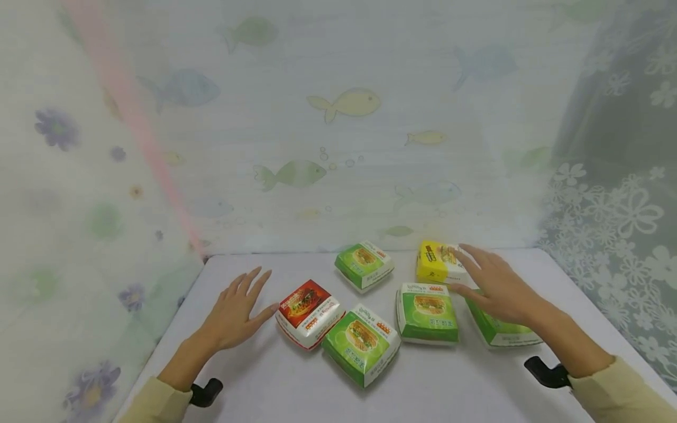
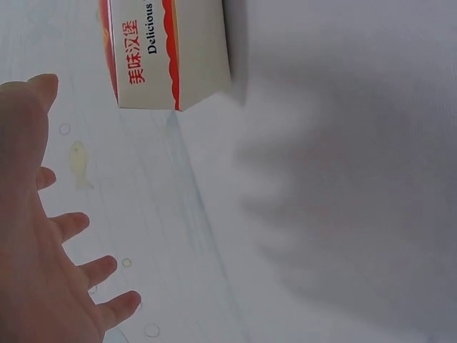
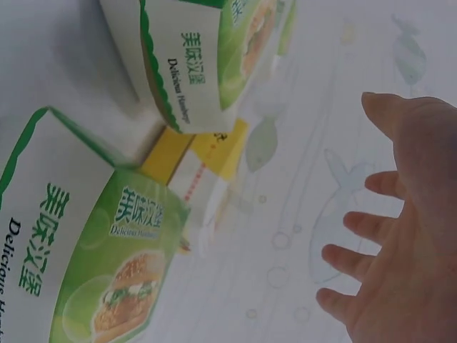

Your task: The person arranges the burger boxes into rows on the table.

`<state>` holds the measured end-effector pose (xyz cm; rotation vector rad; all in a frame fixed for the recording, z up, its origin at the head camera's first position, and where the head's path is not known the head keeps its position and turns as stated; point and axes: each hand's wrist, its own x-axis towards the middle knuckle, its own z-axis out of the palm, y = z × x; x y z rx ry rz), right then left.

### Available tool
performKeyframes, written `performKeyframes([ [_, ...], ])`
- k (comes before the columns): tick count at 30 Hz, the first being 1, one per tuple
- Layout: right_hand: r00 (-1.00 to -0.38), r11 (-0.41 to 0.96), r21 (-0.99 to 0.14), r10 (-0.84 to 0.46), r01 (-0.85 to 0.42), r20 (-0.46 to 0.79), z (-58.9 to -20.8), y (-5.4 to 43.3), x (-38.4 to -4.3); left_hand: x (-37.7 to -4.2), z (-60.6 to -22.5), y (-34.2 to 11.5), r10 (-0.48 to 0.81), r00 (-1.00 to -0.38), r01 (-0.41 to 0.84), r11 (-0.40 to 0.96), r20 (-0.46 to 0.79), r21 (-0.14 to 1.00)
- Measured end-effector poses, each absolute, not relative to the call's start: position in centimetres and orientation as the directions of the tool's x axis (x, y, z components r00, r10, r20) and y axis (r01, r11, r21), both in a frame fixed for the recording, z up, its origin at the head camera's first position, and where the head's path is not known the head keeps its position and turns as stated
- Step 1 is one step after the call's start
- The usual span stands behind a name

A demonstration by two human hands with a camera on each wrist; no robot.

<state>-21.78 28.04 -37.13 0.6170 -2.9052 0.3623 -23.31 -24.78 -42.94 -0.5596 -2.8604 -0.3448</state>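
Observation:
My left hand [image 1: 231, 317] hovers over the table's left side, fingers spread, its thumb close to a red and white hamburger box [image 1: 309, 313]. In the left wrist view that box [image 2: 168, 57] stands apart from the hand. With fingers extended, my right hand [image 1: 494, 288] is above a green hamburger box [image 1: 499, 329] and hides part of it. Just beyond its fingertips sits a yellow and white box [image 1: 438, 262]. More green boxes lie between the hands: one at the front [image 1: 362, 345], one in the middle [image 1: 428, 313], one at the back [image 1: 365, 264]. Neither hand holds anything.
A white cloth covers the table [image 1: 254, 382]. Behind it hangs a pale curtain [image 1: 349, 194] with fish prints, with a flowered curtain [image 1: 79, 247] on the left and a lace-patterned one [image 1: 624, 223] on the right.

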Motion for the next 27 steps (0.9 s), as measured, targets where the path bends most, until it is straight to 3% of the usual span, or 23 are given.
performKeyframes([
  [17,-0.905,0.855,-0.300,-0.394,-0.424,0.158,-37.7,24.6,-22.8,-23.2,-43.3,-24.5,0.316,-0.919,0.375,0.887,0.238,0.270],
  [27,-0.906,0.786,-0.456,-0.399,-0.417,0.141,-37.7,21.9,-22.4,-23.3,-44.1,-24.7,0.312,-0.928,0.368,0.858,0.205,0.359],
])
